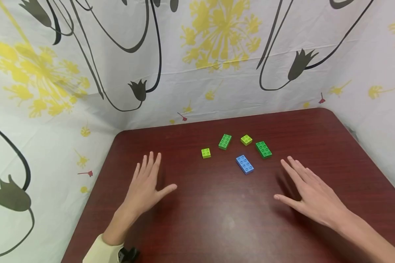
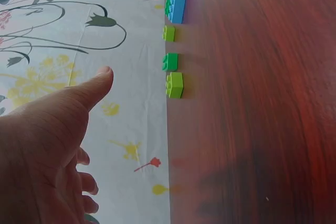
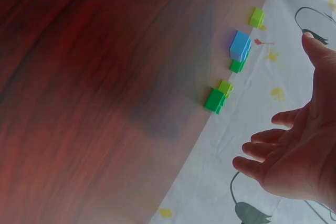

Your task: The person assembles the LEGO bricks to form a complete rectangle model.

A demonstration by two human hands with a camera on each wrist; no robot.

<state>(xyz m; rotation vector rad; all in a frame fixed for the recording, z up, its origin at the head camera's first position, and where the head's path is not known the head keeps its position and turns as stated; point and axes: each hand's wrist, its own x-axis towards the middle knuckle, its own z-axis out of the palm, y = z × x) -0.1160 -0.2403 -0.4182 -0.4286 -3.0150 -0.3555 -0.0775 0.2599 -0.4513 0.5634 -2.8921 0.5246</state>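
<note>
Tabletop (image 1: 197, 230): dark red-brown, rounded far corners; patterned cloth (image 1: 174, 65) beyond the far edge

Left hand (image 1: 144, 190): toward the left edge; fingers straight, thumb out, grip released, nothing held; a low inward sweep could knock the nearest brick

Left lime brick (image 1: 206, 153): square, studs up, short of the far edge; being small, it could tip or slip out of a hasty pinch

Light green brick (image 1: 225, 141): oblong, slanted, nearer the far edge; a push from the near side could slide it toward that edge

Blue brick (image 1: 244, 164): oblong, farthest of the five from the far edge; a palm passing low over it could drag it askew

Right lime brick (image 1: 246, 140): square, near the far edge; the narrow gap to its neighbour means fingers taking one could nudge the other

Dark green brick (image 1: 263, 149): oblong, closest of the bricks to the right edge; could be bumped by a careless right-side reach

Right hand (image 1: 316, 195): toward the right edge; fingers straight, grip released, nothing held; simultaneous reaching could make both hands collide mid-tabletop
</note>
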